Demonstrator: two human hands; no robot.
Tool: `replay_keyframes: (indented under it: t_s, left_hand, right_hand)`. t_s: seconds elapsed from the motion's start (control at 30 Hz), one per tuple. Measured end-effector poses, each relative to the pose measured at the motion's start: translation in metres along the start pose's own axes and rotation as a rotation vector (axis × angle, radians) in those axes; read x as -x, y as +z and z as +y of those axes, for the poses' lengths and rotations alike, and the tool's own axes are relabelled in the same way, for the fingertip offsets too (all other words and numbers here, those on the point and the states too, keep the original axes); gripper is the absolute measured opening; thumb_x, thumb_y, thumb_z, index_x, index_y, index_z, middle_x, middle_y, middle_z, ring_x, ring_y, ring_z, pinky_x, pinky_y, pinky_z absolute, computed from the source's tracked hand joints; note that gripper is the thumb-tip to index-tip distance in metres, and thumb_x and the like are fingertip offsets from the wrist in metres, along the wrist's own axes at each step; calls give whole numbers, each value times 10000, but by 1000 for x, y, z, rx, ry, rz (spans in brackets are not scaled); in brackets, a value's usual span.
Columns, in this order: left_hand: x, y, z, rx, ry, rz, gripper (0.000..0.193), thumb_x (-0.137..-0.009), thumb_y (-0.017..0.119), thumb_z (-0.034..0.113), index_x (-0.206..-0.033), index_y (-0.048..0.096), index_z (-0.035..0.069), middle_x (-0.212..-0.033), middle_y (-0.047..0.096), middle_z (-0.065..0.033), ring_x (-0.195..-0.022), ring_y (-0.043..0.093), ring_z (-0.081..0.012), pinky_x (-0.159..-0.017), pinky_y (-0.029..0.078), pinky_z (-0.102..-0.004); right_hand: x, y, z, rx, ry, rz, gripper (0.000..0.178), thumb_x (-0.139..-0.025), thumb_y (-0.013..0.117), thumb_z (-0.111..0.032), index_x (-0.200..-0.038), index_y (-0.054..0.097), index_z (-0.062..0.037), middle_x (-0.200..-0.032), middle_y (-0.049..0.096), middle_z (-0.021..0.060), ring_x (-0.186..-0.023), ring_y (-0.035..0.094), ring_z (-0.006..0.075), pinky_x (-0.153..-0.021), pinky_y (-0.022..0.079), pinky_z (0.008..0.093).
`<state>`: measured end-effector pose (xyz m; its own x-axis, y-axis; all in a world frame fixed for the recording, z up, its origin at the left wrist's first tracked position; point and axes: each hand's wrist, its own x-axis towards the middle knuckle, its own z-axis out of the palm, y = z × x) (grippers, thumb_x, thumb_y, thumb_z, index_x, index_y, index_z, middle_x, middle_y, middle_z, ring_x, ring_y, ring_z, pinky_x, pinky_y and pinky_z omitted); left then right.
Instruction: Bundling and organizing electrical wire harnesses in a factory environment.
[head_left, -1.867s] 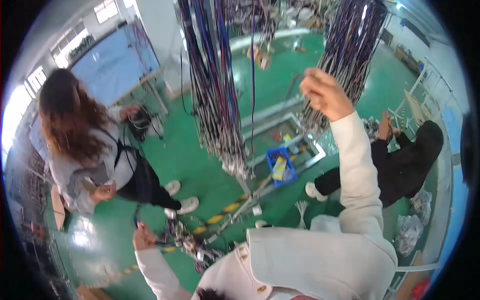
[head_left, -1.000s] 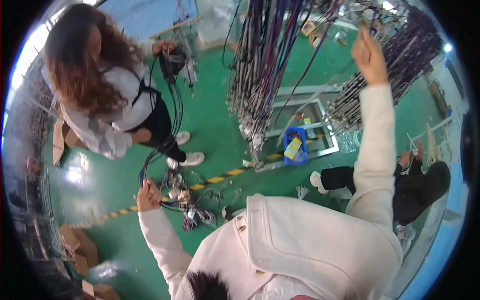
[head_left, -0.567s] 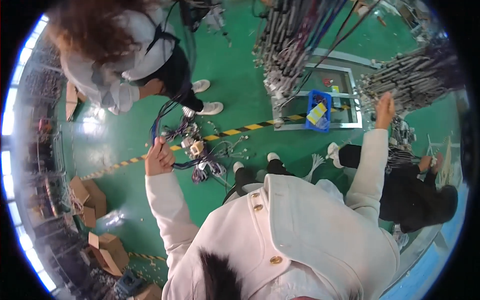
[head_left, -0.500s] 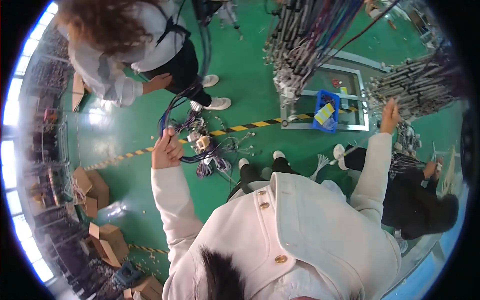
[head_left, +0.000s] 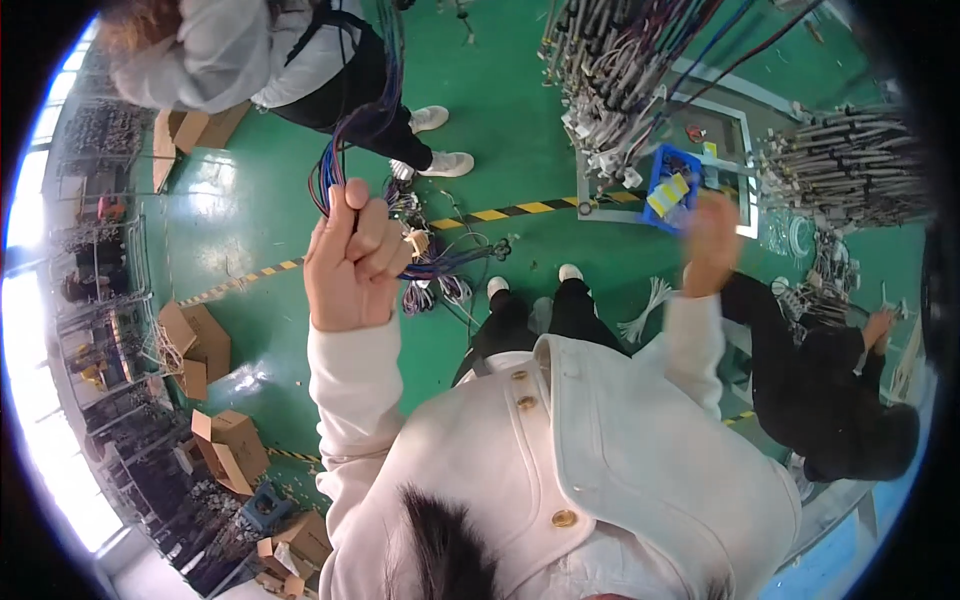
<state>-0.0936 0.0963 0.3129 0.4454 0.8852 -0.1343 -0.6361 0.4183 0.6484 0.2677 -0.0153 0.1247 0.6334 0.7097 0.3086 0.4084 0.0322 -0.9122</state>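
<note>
My left hand (head_left: 352,250) is closed around a bundle of dark blue and purple wires (head_left: 336,165). The bundle rises to the far side. Its other end (head_left: 450,265) runs out to the right of my fist and finishes in small dark connectors. My right hand (head_left: 712,245) is raised at the right, smeared by motion, and I cannot make out its fingers or anything in them. Nearest to it are a blue bin (head_left: 662,215) with yellow labels and, farther right, a thick row of hanging grey cables (head_left: 840,165).
A person (head_left: 350,80) in a light top stands at the far left; another in black (head_left: 840,400) works at the right. Sleeved cables (head_left: 605,110) hang at the far right. Coiled wires (head_left: 418,296) sit beyond my left hand. Cardboard boxes (head_left: 228,450) stand at the left.
My right hand has come away from the hanging grey cables, moving left. My left hand has moved slightly up and right, still gripping the wires. The person at far left has shifted farther away.
</note>
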Motion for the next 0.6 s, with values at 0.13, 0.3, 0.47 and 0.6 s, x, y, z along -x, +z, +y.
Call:
replay_keyframes:
  t_s: [0.13,0.3,0.47,0.6]
  left_hand:
    - [2,62,10,178,-11,8,205,-964,272,253,-943,398,92,-557,232,54,-443,217,-45,-426,204,-214]
    - [23,48,77,130,-22,-37,115,-909,369,168,-843,422,91,-566,276,37,-470,286,-57,-466,251,-198]
    - [43,-7,149,-77,192,300,195,-939,288,156,-762,360,111,-568,230,46,-425,166,-46,-386,146,-214]
    - [79,-189,247,-16,-133,444,246,-918,416,296,-926,460,54,-605,366,17,-468,329,-83,-391,204,-180]
  right_hand:
    - [68,144,-99,-469,-107,-851,791,-603,766,-299,-1254,385,-61,-1194,462,93,-1158,385,225,-938,328,355]
    - [137,194,34,-121,124,-1123,253,-677,663,-197,-879,573,-73,-797,564,97,-723,525,242,-649,400,342]
    - [150,125,123,205,398,-611,369,-794,601,-298,-589,487,-12,-541,468,163,-512,498,298,-483,341,369]
    - [123,93,86,368,252,-435,422,-808,526,-428,-539,563,-105,-495,498,122,-483,509,328,-454,380,413]
